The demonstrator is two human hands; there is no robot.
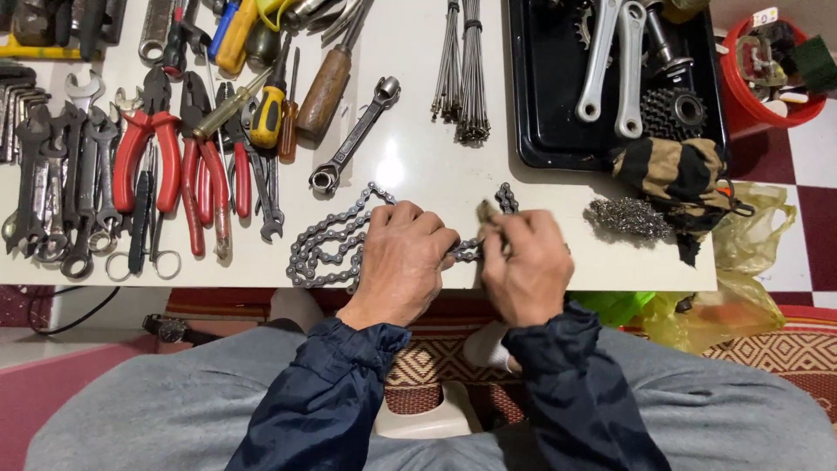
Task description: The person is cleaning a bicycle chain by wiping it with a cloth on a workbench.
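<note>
we find the bicycle chain (324, 249) lying on the white table (418, 157) at its near edge, coiled to the left and running right under both hands. our left hand (403, 262) presses down on it, fingers curled over the links. our right hand (523, 262) is closed on the chain's right stretch, pinching a small brownish piece (486, 212) whose kind we cannot tell. steel wool (628, 218) lies just right; red-handled pliers (148, 157) far left.
</note>
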